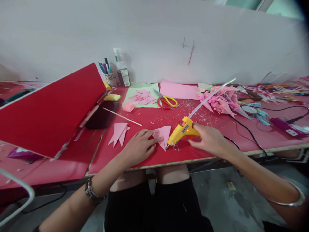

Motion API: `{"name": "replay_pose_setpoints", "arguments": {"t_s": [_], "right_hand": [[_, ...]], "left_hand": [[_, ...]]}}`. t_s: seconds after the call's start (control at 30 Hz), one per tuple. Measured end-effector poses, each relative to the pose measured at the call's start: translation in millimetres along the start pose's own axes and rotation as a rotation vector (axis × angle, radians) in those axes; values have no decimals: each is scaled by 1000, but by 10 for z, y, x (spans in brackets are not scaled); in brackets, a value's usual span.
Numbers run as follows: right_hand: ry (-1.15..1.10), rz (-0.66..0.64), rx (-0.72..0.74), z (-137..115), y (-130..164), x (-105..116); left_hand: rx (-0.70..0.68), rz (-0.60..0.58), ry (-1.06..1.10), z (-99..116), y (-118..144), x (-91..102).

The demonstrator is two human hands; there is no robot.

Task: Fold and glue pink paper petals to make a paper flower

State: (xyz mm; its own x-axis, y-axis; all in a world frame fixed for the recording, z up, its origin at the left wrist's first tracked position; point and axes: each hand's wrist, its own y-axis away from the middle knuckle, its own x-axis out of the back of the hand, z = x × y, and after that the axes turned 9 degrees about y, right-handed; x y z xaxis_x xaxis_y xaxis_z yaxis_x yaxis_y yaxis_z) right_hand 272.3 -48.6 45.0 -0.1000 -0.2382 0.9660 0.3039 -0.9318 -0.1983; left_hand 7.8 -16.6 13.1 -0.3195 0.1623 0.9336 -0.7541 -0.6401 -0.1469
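My right hand point(207, 138) is wrapped round the handle of a yellow hot glue gun point(180, 132). A long clear glue stick point(212, 96) sticks out of its back, and a small orange light glows on its side. The metal nozzle points down at the lower tip of a pink paper triangle point(165, 134). Fingers of my left hand point(142, 145) hold that paper against the red table, covering its left part. Left of this hand lie several overlapping pink paper pieces point(120, 132) with pointed ends.
A thin stick point(122, 116), scissors point(166, 100), pink scraps point(144, 97) on a green sheet and a pink sheet point(178, 89) lie farther back. Decorated pink cones point(219, 100) are piled at right, near a purple power strip point(289, 128). A red board point(55, 109) leans at left.
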Motion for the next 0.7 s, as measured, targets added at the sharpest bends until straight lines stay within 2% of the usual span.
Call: {"name": "replay_pose_setpoints", "arguments": {"t_s": [0.7], "right_hand": [[-5,-67,57,32,-15,32]], "left_hand": [[7,3,-4,-15,4,-28]]}}
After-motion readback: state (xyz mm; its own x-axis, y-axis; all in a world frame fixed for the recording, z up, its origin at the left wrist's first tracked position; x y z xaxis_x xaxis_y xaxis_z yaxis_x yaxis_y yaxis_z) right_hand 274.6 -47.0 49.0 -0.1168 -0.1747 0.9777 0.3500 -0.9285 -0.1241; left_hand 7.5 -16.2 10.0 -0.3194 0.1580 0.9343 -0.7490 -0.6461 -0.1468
